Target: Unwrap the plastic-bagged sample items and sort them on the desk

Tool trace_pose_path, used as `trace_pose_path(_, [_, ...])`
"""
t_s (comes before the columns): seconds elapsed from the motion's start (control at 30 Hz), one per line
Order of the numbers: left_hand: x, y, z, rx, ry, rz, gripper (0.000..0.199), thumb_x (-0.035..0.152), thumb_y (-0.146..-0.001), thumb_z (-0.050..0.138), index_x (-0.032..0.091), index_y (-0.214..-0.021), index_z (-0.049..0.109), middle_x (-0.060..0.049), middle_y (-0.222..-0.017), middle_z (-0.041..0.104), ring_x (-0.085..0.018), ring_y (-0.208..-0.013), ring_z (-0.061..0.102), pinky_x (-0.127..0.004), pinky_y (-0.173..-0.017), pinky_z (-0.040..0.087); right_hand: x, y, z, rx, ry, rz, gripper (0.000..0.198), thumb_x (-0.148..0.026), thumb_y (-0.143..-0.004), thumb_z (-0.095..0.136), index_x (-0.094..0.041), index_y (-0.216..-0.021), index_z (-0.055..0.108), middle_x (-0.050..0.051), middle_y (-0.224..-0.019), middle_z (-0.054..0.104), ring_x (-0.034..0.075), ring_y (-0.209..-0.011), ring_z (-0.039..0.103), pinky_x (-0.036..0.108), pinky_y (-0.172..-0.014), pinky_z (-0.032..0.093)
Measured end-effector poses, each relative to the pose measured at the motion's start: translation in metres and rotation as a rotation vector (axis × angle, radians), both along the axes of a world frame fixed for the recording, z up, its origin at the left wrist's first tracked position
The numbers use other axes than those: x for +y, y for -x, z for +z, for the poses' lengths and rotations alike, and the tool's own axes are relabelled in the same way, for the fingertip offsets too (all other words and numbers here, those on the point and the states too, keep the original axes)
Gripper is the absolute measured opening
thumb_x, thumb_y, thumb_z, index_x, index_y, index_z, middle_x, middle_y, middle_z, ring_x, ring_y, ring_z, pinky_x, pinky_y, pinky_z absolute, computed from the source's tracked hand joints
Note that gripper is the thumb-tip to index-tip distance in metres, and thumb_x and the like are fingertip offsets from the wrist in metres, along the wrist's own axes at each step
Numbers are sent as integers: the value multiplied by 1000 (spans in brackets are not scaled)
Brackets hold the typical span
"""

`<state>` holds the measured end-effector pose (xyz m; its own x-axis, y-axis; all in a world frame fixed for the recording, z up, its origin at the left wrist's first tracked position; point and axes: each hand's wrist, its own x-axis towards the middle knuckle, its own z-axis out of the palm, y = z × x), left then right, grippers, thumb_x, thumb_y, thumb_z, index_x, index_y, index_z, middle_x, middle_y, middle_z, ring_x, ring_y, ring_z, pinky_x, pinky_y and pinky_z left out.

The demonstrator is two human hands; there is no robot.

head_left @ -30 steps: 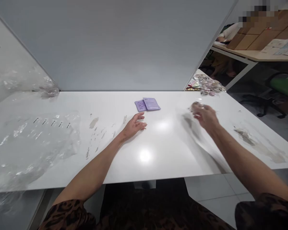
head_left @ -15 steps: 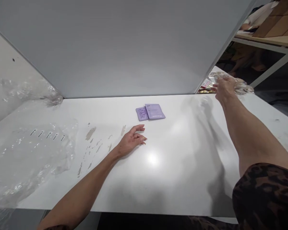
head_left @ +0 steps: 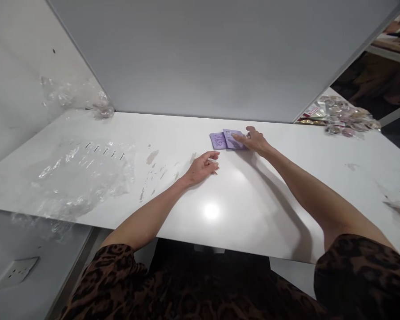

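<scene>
Head view: a white, glossy, smooth-faced table (head_left: 186, 213) extends in front of a flat matte grey panel (head_left: 203, 58), which serves as the reference for all positions. Two flat purple packets lie just in front of the panel's foot, right of its middle. The patterned packet (head_left: 218, 141) is roughly square; the lighter packet (head_left: 229, 142), a plainer rectangle with small print, overlaps its right side.

The right hand (head_left: 254, 141) is in front of the panel, at the lighter packet. Its grip is open: the thumb lies across the packet's face and the other fingers are parted from it. Firm contact cannot be confirmed. The left hand (head_left: 202, 169) is farther out from the panel, near the patterned packet. Its grip is loosely curved, thumb and fingers apart, holding nothing.

Thin, wrinkled transparent film (head_left: 86, 182) covers the table forward and left of the panel; crumpled film (head_left: 102, 106) is bunched at the panel's lower left corner. Irregular worn patches (head_left: 152, 157) roughen the surface between. Shiny clear-wrapped items (head_left: 350, 116) form a heap beyond the panel's lower right edge.
</scene>
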<state>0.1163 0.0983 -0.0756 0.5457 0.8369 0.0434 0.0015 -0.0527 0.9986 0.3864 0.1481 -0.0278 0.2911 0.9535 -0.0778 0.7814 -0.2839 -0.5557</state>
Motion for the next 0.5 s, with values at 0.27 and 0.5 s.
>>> trace_pose_path(0.27, [11,-5,-2,21,-99,311,29,12,-93,59,18,-119,69,-7,-121,67,-8,-83,66,-19,-67,59,-8,84,1,-340,100,251,109,-75,-95,61,-8,-172,22,32,-169,31,51,-154,34,69,-120,35])
trace_pose_path(0.5, [13,-4,-3,50,-74,307,31,13,-94,59,17,-124,68,-9,-126,66,-7,-79,67,-21,-69,60,-10,75,-4,-362,-122,224,47,-14,-98,47,4,-141,54,37,-132,62,42,-122,61,55,-105,48])
